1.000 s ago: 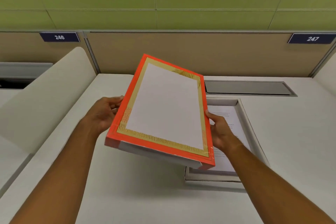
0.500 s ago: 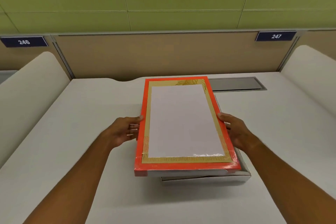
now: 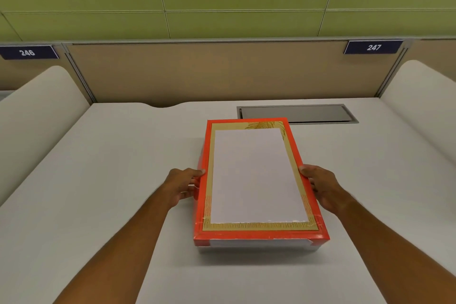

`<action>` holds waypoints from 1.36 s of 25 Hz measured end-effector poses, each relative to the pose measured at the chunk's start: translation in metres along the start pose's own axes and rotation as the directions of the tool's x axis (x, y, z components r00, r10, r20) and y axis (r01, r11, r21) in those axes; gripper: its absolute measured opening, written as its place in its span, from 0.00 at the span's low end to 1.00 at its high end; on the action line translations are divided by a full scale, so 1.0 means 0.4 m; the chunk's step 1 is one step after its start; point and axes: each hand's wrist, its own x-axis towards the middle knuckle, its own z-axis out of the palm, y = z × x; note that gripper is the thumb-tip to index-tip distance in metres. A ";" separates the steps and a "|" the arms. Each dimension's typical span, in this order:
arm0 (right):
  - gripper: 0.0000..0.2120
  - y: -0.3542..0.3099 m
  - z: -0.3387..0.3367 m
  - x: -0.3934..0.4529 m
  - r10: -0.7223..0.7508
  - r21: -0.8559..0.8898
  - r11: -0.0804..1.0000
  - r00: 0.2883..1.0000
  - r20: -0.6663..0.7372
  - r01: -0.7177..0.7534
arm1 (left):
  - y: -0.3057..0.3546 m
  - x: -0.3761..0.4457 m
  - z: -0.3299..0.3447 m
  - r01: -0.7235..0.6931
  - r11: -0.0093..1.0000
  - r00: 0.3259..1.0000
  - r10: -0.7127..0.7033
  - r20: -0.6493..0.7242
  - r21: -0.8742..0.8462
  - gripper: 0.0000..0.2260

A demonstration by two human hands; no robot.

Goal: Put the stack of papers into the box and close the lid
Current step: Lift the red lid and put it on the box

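An orange lid (image 3: 256, 175) with a gold border and a white centre panel lies flat over the white box (image 3: 259, 249), whose front wall shows as a thin strip under the lid's near edge. My left hand (image 3: 183, 186) grips the lid's left edge and my right hand (image 3: 320, 185) grips its right edge. The lid sits squarely on the box, covering it. The papers inside are hidden.
The box rests on a white desk (image 3: 98, 180). A grey cable hatch (image 3: 296, 113) lies just behind the box. Curved white side partitions (image 3: 37, 116) rise on both sides, and a beige back panel with labels 246 and 247 stands behind.
The lid went from tilted in the air to level, then came down over the box. Both hands moved down with it. The papers, seen earlier in the open box, are now covered.
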 end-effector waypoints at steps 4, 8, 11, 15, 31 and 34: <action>0.14 0.009 0.000 0.020 0.036 -0.058 0.998 0.999 0.009 -0.035 | -0.008 0.007 0.011 0.021 1.000 0.999 -0.021 -0.044 0.015 0.12; 0.15 0.011 -0.011 0.031 0.111 -0.152 0.983 0.992 0.052 -0.102 | -0.012 0.007 0.018 0.098 0.995 0.994 -0.097 -0.041 0.024 0.12; 0.15 -0.007 -0.018 0.037 0.144 -0.200 0.971 0.987 0.067 -0.128 | -0.005 0.009 0.023 0.104 0.994 0.993 -0.102 -0.066 0.038 0.10; 0.17 -0.027 -0.016 0.055 0.074 -0.299 0.952 0.997 0.005 -0.069 | 0.011 0.021 0.036 0.031 0.990 0.981 -0.003 -0.195 0.140 0.09; 0.10 -0.045 0.002 0.106 0.069 -0.251 0.963 0.992 -0.107 -0.094 | 0.042 0.076 0.063 0.101 0.963 0.956 -0.024 -0.294 0.250 0.07; 0.11 -0.044 0.001 0.103 0.082 -0.221 0.970 0.991 -0.107 -0.104 | 0.042 0.075 0.059 0.114 0.964 0.956 -0.041 -0.290 0.239 0.06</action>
